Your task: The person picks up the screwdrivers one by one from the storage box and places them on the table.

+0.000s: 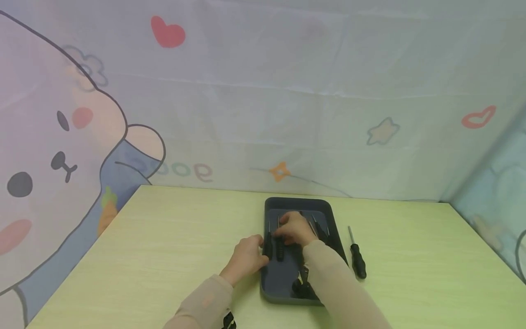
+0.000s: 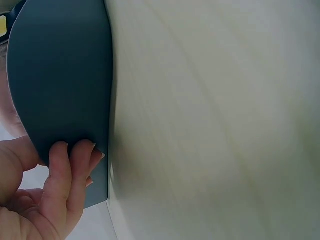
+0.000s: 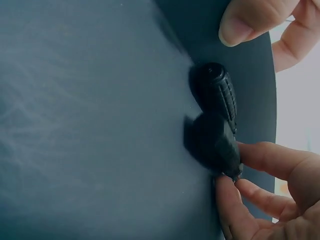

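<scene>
A dark grey tray (image 1: 283, 299) lies lengthwise on the table. My left hand (image 1: 245, 258) grips its left wall, thumb over the rim and fingers against the outer side (image 2: 60, 75). Inside, my right hand (image 1: 297, 228) pinches a black-handled screwdriver (image 3: 215, 142) where the handle meets the shaft. Its handle (image 1: 280, 251) points toward me. Beside it, along the left wall, lies another black screwdriver (image 1: 268, 246); in the right wrist view its ribbed handle (image 3: 217, 90) sits right behind the pinched one.
More screwdrivers (image 1: 320, 230) lie in the tray's right half, partly hidden by my right arm. Black handles (image 1: 302, 288) show near the tray's front end. A single screwdriver (image 1: 357, 260) lies on the light wooden table (image 1: 411, 260) right of the tray. A printed curtain (image 1: 263, 91) hangs behind.
</scene>
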Motion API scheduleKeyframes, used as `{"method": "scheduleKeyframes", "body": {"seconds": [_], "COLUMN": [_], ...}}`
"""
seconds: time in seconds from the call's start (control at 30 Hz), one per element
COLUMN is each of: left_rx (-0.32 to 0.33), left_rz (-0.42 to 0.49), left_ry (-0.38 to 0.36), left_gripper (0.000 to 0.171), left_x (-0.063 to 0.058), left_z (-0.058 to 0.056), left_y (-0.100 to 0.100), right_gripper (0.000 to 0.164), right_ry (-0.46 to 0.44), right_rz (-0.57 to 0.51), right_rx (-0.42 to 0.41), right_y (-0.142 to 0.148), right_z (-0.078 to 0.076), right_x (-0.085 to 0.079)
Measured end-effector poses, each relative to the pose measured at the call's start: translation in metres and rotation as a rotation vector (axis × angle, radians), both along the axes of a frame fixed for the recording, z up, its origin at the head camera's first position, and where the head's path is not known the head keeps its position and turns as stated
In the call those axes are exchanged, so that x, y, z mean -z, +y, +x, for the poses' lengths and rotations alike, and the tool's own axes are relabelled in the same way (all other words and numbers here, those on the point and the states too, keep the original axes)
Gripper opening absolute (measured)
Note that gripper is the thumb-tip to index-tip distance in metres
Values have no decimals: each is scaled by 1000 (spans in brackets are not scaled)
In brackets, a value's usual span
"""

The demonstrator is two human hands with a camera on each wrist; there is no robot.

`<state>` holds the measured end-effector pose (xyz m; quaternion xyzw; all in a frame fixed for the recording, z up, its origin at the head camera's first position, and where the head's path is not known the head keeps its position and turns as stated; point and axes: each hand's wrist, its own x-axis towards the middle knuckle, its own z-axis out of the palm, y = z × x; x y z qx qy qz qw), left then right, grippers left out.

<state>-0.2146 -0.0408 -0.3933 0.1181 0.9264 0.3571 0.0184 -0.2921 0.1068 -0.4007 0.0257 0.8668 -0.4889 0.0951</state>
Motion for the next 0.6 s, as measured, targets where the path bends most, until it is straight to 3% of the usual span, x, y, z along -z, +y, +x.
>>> {"method": "scheduleKeyframes", "body": {"seconds": [0.4,0.6], "left_rx": [3,7], "left_rz": [-5,-8], "left_ry": [23,28], "left_gripper": [19,18], "left_x": [2,2], "left_z": [-2,-1], "left_y": [0,-1], "right_gripper": [41,42], "right_ry": [67,27], "right_rz": [188,141], "right_rx": [-18,-9], "right_y": [-4,-2], "right_z": [3,2], "right_x": [-8,-7]}}
